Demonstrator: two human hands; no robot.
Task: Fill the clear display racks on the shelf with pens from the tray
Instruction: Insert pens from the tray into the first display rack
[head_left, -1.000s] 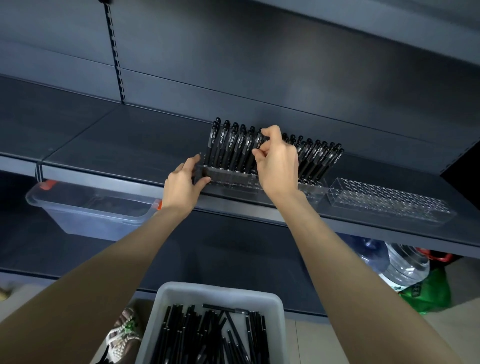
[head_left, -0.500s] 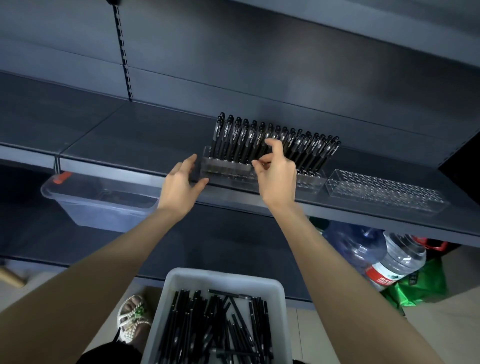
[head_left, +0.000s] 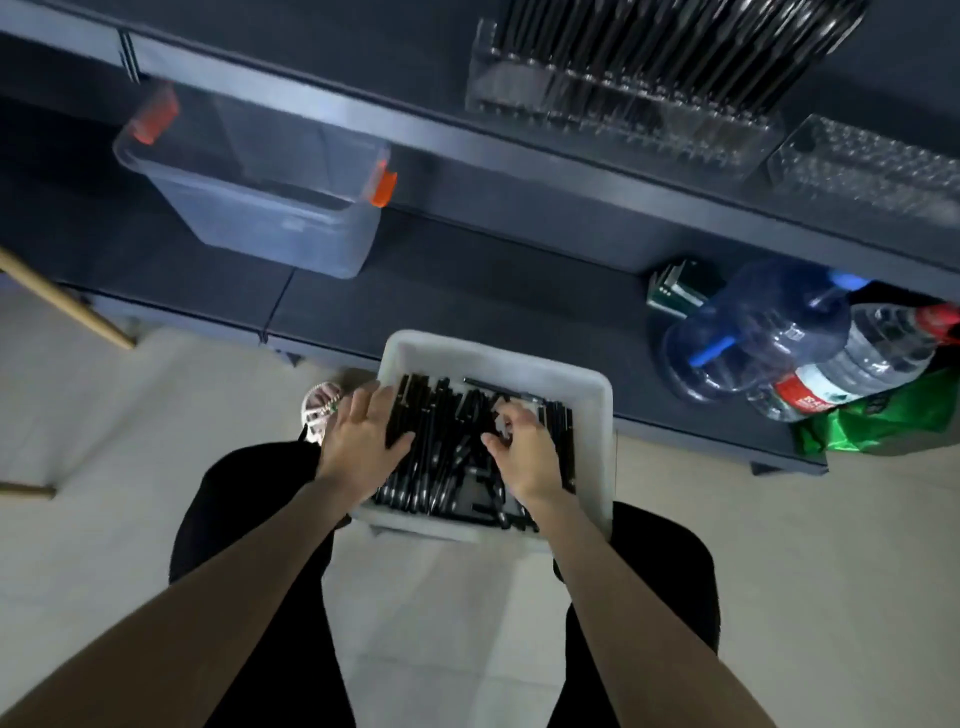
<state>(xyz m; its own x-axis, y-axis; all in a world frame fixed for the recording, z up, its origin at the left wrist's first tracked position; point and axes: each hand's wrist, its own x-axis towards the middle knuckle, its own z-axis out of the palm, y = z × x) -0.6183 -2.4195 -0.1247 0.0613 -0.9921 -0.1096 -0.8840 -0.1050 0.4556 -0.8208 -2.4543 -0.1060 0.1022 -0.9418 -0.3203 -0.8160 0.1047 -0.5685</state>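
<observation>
**Desk:** What is lost to you in this view?

**Operator:** Plenty. The filled rack (head_left: 613, 98) on the shelf (head_left: 415, 140) is cut off by the top edge and smeared by blur. I see only the lower part of what stands in it. The empty rack (head_left: 862, 166) just beside it runs off the right edge. The right hand (head_left: 524, 452) hides whatever lies beneath it.

**Desk:** And the pens against the fingers?

**Operator:** The loose pens (head_left: 441, 447) lie heaped in the white tray (head_left: 592, 415), over the person's black-clad legs, below the shelf. The left hand (head_left: 363, 441) rests on the pile's left side, fingers straight and spread, thumb lying across the barrels. The right hand's fingers curl down into the pile's right side. I cannot tell whether they pinch a pen.
</observation>
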